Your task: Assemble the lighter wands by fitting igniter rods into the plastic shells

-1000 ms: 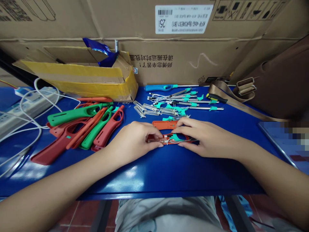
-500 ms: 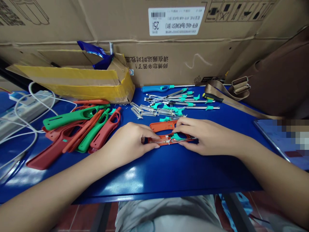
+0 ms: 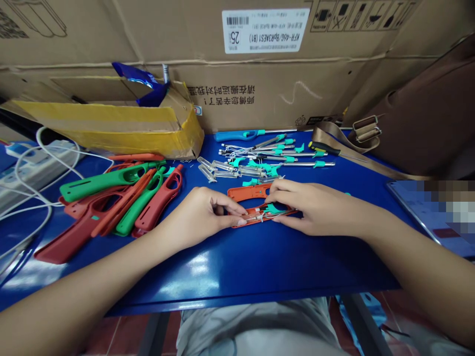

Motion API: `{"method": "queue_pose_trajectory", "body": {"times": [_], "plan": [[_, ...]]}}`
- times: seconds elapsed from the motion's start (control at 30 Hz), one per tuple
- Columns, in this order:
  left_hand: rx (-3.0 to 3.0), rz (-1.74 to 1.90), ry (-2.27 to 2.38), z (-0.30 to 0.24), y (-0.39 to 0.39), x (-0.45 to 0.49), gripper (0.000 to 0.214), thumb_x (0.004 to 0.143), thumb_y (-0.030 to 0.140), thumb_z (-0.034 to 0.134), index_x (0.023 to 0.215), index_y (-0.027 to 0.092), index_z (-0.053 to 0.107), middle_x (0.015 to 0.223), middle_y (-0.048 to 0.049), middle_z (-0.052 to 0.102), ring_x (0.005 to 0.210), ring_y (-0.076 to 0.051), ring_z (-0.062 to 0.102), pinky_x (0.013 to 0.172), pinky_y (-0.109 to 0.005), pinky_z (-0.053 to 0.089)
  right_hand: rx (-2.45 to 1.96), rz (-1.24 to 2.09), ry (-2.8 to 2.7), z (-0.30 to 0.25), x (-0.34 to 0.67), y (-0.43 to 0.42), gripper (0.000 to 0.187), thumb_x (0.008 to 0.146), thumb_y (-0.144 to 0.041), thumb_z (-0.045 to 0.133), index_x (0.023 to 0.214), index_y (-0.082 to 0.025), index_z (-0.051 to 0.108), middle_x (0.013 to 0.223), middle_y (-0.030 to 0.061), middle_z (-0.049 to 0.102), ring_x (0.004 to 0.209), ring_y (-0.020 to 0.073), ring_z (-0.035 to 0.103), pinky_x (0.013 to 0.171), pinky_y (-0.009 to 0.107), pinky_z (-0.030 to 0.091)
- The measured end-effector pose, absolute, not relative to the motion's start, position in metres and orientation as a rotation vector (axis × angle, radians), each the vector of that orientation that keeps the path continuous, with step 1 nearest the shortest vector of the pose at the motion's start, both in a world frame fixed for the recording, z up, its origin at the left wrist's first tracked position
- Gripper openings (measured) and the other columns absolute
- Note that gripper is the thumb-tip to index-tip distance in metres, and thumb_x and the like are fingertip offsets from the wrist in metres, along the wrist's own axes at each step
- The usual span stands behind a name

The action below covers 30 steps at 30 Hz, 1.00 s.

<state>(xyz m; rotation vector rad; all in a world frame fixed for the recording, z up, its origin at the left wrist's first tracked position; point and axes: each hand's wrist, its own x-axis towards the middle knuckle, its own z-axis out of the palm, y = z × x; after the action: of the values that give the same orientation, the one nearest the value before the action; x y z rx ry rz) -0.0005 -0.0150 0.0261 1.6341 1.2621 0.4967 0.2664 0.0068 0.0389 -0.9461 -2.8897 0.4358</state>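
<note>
An orange lighter casing half (image 3: 237, 225) lies open side up at the table's middle, with a clear fuel tank (image 3: 254, 217), a teal trigger (image 3: 275, 208) and a metal rod inside it. My left hand (image 3: 202, 212) grips its left end, thumb and fingertips on the clear tank. My right hand (image 3: 311, 207) pinches the right end, fingers around the trigger and rod. Just behind lies a second orange casing half (image 3: 243, 192), partly hidden by my right fingers. Several clear tanks (image 3: 224, 170) and several metal rods with teal triggers (image 3: 285, 153) lie beyond.
Red and green casings (image 3: 107, 180) are piled at left, beside a white power strip (image 3: 44, 160) with cables. A yellow-taped box (image 3: 148, 128) and a blue lighter (image 3: 235, 135) stand at the back. To the right are a screwdriver (image 3: 323, 148), a strap (image 3: 371, 163) and a tablet (image 3: 411, 207).
My left thumb and fingers have shifted slightly right along the casing, onto the clear tank. My right hand keeps nearly the same hold. The whole view has moved slightly.
</note>
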Motion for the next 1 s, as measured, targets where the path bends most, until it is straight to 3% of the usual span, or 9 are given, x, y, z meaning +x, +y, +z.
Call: {"method": "queue_pose_trajectory", "body": {"times": [0.3, 0.47, 0.7, 0.93, 1.0], "plan": [[1.741, 0.502, 1.231, 0.027, -0.016, 0.000, 0.012, 0.078, 0.027, 0.081, 0.087, 0.019, 0.083, 0.080, -0.0023, 0.081, 0.069, -0.016, 0.072, 0.062, -0.024, 0.052, -0.966, 0.435, -2.882, 0.037, 0.266, 0.008, 0.023, 0.095, -0.027, 0.060, 0.118, -0.020, 0.063, 0.121, 0.0072, 0.061, 0.092, 0.0207, 0.066, 0.068, 0.031, 0.048], [1.964, 0.537, 1.209, 0.029, -0.017, -0.001, 0.009, 0.079, 0.024, 0.083, 0.086, 0.019, 0.082, 0.077, 0.0004, 0.079, 0.063, -0.012, 0.068, 0.059, -0.021, 0.049, -0.945, 0.573, -2.809, 0.038, 0.265, 0.008, 0.025, 0.095, -0.033, 0.063, 0.117, -0.021, 0.064, 0.120, 0.0068, 0.061, 0.095, 0.0193, 0.064, 0.075, 0.031, 0.049], [2.040, 0.551, 1.176, 0.031, -0.016, -0.005, 0.010, 0.089, 0.026, 0.073, 0.090, 0.021, 0.082, 0.086, -0.0007, 0.078, 0.076, -0.014, 0.071, 0.069, -0.024, 0.053, -0.971, 0.647, -2.711, 0.028, 0.259, 0.011, 0.020, 0.100, -0.037, 0.058, 0.106, -0.019, 0.064, 0.107, 0.0055, 0.062, 0.092, 0.0183, 0.061, 0.075, 0.030, 0.045], [2.166, 0.598, 1.204, 0.028, -0.014, -0.005, 0.014, 0.086, 0.025, 0.076, 0.098, 0.018, 0.077, 0.089, -0.0024, 0.069, 0.070, -0.012, 0.065, 0.062, -0.024, 0.051, -0.998, 0.598, -2.727, 0.024, 0.258, 0.010, 0.015, 0.099, -0.033, 0.058, 0.105, -0.020, 0.063, 0.106, 0.0048, 0.062, 0.091, 0.0191, 0.060, 0.076, 0.031, 0.044], [2.249, 0.664, 1.151, 0.027, -0.015, -0.005, 0.017, 0.089, 0.027, 0.074, 0.103, 0.018, 0.075, 0.096, -0.0036, 0.068, 0.075, -0.013, 0.065, 0.067, -0.025, 0.053, -0.987, 0.606, -2.713, 0.024, 0.257, 0.010, 0.014, 0.098, -0.032, 0.059, 0.104, -0.020, 0.064, 0.106, 0.0047, 0.062, 0.090, 0.0187, 0.060, 0.074, 0.031, 0.044]]}}
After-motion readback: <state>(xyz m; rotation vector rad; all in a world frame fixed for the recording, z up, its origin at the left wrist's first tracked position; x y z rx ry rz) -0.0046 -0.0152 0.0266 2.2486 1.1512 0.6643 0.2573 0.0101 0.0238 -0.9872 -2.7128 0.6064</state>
